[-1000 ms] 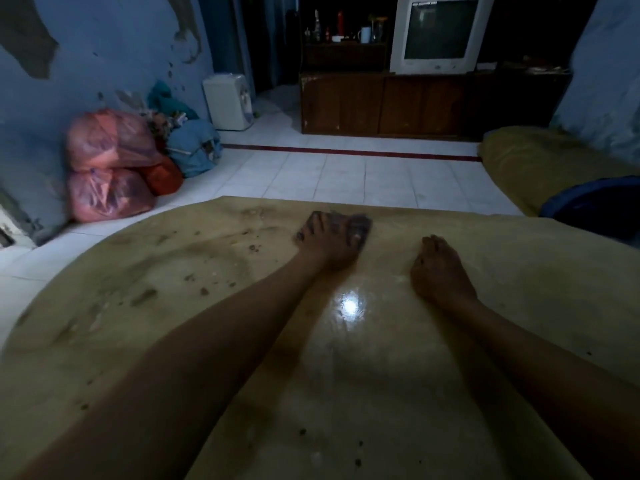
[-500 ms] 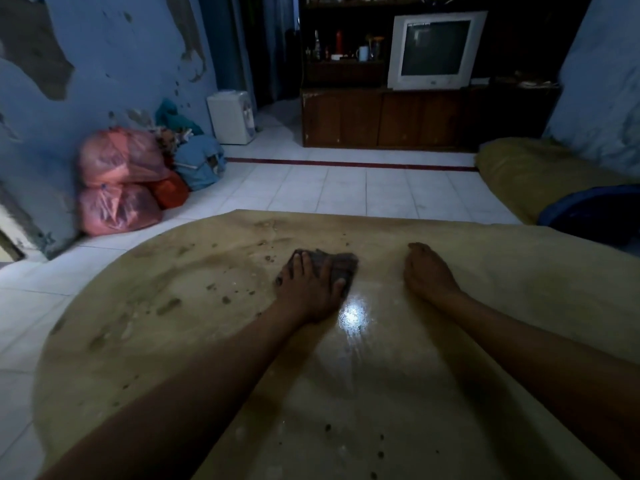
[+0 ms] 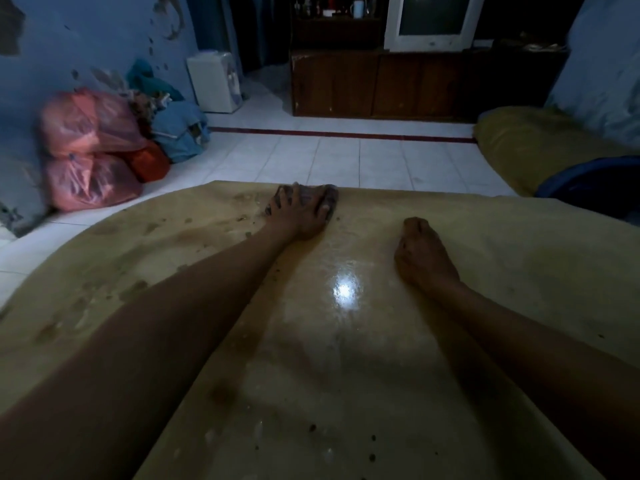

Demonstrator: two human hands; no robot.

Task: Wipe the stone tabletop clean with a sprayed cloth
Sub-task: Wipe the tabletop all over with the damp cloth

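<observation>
Two hands lie on the stone bench [image 3: 519, 258]. The left hand [image 3: 300, 213] presses flat, fingers spread, on the dark cloth [image 3: 325, 199], which sits right at the far edge. The right hand [image 3: 420, 254] rests beside it with fingers curled under, holding nothing as far as the dim view shows. Dirt specks [image 3: 194, 223] lie left of the left hand, with bare stone beyond. Half a second ago the cloth sat nearer the person; it has since been pushed out to the edge.
</observation>
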